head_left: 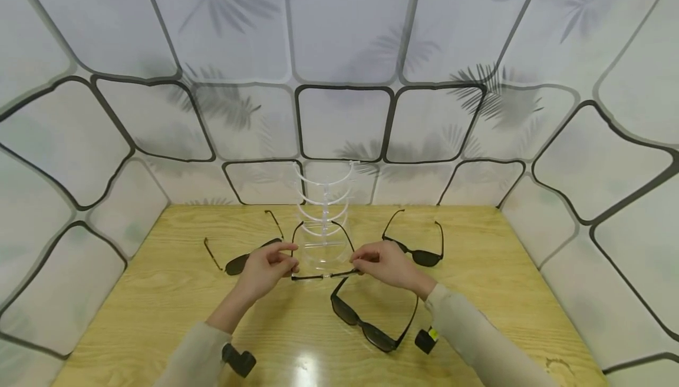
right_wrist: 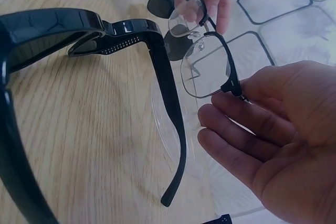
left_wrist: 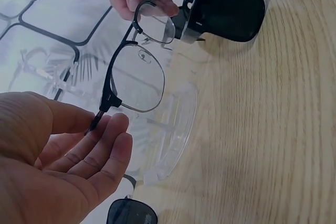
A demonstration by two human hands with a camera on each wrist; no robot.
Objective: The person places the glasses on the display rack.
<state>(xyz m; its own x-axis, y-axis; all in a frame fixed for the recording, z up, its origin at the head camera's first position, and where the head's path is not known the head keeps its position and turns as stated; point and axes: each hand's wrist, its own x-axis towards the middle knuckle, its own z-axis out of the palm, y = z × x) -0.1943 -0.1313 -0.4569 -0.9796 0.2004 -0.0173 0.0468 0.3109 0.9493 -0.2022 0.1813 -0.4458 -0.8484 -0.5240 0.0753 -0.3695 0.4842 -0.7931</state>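
A pair of clear-lensed eyeglasses (head_left: 309,277) with a dark upper frame is held between both hands, in front of a clear tiered display stand (head_left: 325,216). My left hand (head_left: 267,266) pinches one temple near its hinge between thumb and fingers, as the left wrist view shows. On the other side, my right hand (head_left: 386,263) pinches the opposite temple close to its hinge. The temples point away toward the stand, and the lenses face me. In the right wrist view the eyeglasses (right_wrist: 207,69) appear with thin metal lower rims and nose pads.
Dark sunglasses (head_left: 236,265) lie left of the stand, partly behind the left hand. Another pair of sunglasses (head_left: 426,258) lies to the right. Larger black sunglasses (head_left: 378,336) lie in front, below the right hand. A patterned cloth backdrop (head_left: 345,122) encloses the wooden table (head_left: 175,281).
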